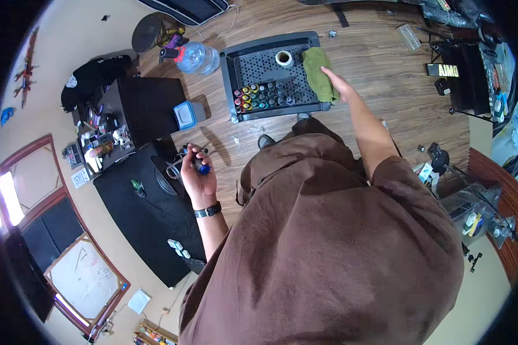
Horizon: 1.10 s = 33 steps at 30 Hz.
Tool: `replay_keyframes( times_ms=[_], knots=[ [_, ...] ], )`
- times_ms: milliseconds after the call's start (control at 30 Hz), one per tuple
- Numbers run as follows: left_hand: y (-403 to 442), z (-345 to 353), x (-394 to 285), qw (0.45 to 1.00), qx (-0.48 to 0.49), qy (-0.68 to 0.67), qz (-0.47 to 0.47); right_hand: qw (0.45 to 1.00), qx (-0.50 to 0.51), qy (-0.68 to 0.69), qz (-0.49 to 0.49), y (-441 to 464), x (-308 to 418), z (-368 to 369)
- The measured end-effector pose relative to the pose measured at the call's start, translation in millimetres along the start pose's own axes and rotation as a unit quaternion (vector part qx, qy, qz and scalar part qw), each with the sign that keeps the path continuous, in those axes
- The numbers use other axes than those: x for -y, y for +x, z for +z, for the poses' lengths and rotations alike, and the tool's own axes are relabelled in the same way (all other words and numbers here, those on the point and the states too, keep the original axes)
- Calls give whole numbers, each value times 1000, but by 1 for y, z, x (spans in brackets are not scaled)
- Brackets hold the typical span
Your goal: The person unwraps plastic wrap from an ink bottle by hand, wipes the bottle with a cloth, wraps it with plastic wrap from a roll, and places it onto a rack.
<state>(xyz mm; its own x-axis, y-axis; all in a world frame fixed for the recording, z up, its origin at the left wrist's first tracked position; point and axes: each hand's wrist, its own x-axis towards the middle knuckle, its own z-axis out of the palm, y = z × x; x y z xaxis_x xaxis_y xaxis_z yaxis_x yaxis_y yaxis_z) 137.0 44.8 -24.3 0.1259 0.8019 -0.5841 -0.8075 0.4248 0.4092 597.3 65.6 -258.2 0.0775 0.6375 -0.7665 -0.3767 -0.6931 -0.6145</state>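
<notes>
My left hand (200,178) is raised with curled fingers around a small dark bottle (204,169) with a blue end. My right hand (342,87) is at the right rim of a black tray cart (229,75), on a folded green cloth (318,72); some fingers are hidden by the cloth. Inside the tray, several small bottles (263,96) with coloured ends stand close together in rows at the near left. A white roll of tape (284,58) lies toward the back of the tray.
A large clear water jug (197,58) lies left of the tray. Below it is a blue-lidded plastic container (185,115) beside a black cabinet (149,106). A black-covered table (141,215) is at my left. A black shelf (469,77) stands at the right.
</notes>
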Motion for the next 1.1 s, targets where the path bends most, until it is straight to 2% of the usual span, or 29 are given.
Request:
replay_keyframes(
  times_ms=[100,200,233,333,367,467,600,633,733,767,867,900,967,1000,1033,1100],
  knots=[
    [0,7,12,999,-19,31,1,1000,-18,-16,-2,6,-4,-8],
    [5,13,29,999,-16,44,-20,991,-74,-93,-61,10,1,-18],
    [5,17,32,999,-13,44,-22,991,-76,-92,-63,7,3,-19],
    [4,32,38,998,-20,61,-7,977,-92,-2,-191,-34,34,1],
    [6,33,40,998,-16,57,-5,976,-92,-6,-196,-43,41,3],
    [13,38,40,996,8,84,12,965,-42,115,-231,-71,60,8],
    [22,51,48,999,22,43,1,947,15,179,-268,-129,92,16],
    [23,55,51,999,25,40,2,946,16,176,-271,-144,98,19],
    [26,67,60,988,134,-18,-73,919,76,135,-363,-186,116,33],
    [25,75,64,988,135,-20,-72,918,78,133,-364,-200,120,39],
    [11,117,85,955,190,221,52,904,109,99,-401,-235,125,67],
    [2,132,93,956,187,219,56,905,114,97,-399,-242,121,80],
    [-14,162,105,897,230,354,131,898,110,128,-405,-256,115,107],
    [-19,170,106,898,227,352,135,895,108,145,-408,-257,114,116],
    [-25,176,106,869,263,389,158,895,112,144,-406,-256,113,121],
    [-31,180,102,798,332,460,200,874,114,81,-465,-251,111,132]
  ],
)
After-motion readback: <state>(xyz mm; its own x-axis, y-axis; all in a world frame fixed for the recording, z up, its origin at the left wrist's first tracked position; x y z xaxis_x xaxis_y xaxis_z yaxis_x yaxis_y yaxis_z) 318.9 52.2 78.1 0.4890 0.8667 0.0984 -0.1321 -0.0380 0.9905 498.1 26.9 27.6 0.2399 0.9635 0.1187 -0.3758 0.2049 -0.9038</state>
